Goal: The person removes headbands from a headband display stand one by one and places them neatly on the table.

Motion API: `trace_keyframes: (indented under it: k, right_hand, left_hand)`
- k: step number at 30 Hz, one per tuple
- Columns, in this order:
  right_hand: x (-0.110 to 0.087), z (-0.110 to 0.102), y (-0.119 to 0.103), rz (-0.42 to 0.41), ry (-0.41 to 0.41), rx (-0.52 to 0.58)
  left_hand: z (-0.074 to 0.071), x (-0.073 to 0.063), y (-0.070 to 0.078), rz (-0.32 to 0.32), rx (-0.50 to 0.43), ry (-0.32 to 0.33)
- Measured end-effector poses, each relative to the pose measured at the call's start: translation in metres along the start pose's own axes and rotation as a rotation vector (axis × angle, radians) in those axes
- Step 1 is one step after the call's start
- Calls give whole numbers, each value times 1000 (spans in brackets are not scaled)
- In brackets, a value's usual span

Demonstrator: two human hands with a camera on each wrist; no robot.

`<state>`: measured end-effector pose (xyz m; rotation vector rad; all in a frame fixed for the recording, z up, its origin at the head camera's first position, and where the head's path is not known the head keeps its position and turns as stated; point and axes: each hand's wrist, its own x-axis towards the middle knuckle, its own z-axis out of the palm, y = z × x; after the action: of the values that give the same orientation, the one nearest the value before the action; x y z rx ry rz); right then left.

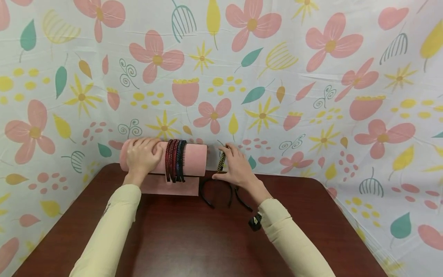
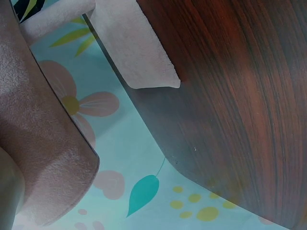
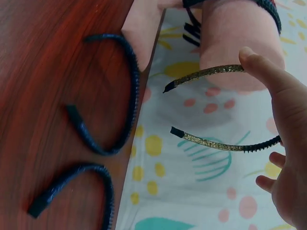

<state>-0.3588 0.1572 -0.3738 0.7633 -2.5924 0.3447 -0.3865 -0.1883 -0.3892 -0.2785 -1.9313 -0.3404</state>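
Note:
A pink plush roll-shaped headband stand [image 1: 195, 159] lies across the back of the table, with several red, blue and black headbands [image 1: 175, 159] around its middle. My left hand [image 1: 142, 156] grips the roll near its left end, fingers over the top. In the left wrist view only a sliver of that hand shows beside the plush roll [image 2: 43, 120]. Just off the roll's right end, my right hand [image 1: 238, 165] holds a glittery gold headband [image 3: 211, 143] between thumb and fingers. Its open ends point away from the palm, apart from the roll.
Two dark blue headbands, one nearer the stand [image 3: 132, 86] and one farther right [image 3: 106, 191], lie on the dark wooden table [image 1: 194, 238]. The stand's flat pink base [image 1: 169, 186] rests at the table's back edge. A flower-patterned cloth [image 1: 221, 57] hangs close behind.

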Motion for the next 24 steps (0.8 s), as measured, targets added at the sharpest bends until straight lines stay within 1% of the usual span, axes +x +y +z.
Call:
trace_keyframes:
  k: [2,7,11,16,24]
  right_hand:
    - [-4,-2,5,9,10,-3]
    - [-14,-4,20,15,27,-7]
    - [-24,-6,33,22,38,26]
    - [-37,-9,50,92,24,51]
    - [-55,-16,75,190,0,15]
  left_hand:
    - [1,0,-1,4,4,-1]
    - [3,-1,-1,0,-1,19]
    - [2,-1,0,2,5,12]
    - [2,-1,1,3,-2,17]
    - [1,0,-1,7,1,19]
